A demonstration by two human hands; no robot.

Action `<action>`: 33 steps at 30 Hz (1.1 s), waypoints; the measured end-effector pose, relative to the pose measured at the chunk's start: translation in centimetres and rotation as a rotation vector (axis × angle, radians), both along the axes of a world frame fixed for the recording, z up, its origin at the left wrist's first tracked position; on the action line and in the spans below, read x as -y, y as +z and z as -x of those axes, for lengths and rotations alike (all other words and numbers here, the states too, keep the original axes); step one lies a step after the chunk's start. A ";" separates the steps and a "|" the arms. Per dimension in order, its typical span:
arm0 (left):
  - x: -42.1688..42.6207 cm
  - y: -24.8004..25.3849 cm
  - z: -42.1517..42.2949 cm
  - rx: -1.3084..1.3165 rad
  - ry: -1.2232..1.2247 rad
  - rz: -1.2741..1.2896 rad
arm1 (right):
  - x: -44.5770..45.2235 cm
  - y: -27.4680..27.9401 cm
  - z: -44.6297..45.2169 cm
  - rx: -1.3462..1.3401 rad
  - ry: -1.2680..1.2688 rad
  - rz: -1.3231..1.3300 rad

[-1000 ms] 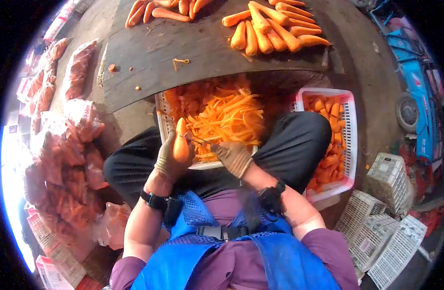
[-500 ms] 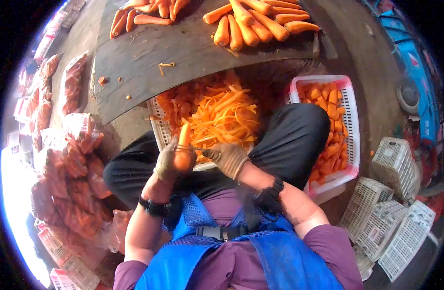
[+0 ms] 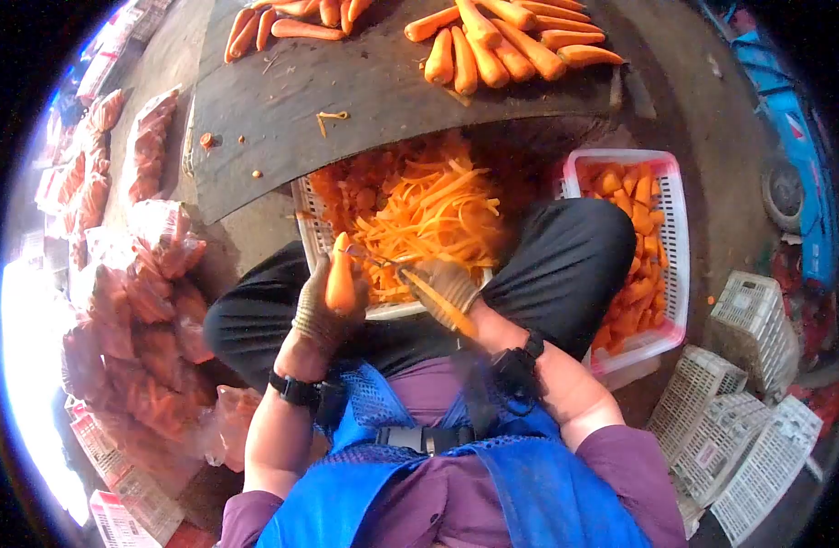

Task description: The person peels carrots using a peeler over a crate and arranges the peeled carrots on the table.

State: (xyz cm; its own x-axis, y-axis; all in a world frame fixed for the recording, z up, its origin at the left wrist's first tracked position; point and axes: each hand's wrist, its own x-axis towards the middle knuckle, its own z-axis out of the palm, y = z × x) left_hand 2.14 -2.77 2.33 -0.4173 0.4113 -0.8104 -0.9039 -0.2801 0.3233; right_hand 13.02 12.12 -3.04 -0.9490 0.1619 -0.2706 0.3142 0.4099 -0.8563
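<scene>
My left hand (image 3: 321,306), gloved, is wrapped round the thick end of an orange carrot (image 3: 341,279), whose narrow end points up. Facing it, my right hand (image 3: 447,288), also gloved, is closed on a peeler (image 3: 375,259) with a thin metal head close to the carrot's upper part. A long orange peel strip (image 3: 440,301) lies across the back of my right hand. Beyond both hands, a white basket (image 3: 315,224) holds a heap of carrot peelings (image 3: 428,215). My right fingers partly hide the peeler's handle.
Whole carrots (image 3: 501,50) lie in two piles on a dark board (image 3: 291,110). A pink-and-white crate (image 3: 675,247) of carrot pieces stands by my right knee. Bagged carrots (image 3: 154,347) are at left, white crates (image 3: 712,438) at lower right, a blue vehicle (image 3: 794,155) at far right.
The peeler has moved up the carrot towards its narrow end. A peel strip now shows over my right hand. The whole view has shifted slightly.
</scene>
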 end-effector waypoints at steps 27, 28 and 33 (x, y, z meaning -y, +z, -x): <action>1.9 1.7 -0.7 -0.029 -0.122 0.009 | 0.0 -0.3 0.8 0.108 -0.052 0.156; 2.0 1.0 -0.3 -0.063 -0.122 -0.056 | 0.0 0.2 0.7 0.084 -0.048 0.211; 1.1 -1.3 1.0 -0.192 -0.211 -0.070 | 1.0 -1.2 -0.2 0.009 -0.007 0.143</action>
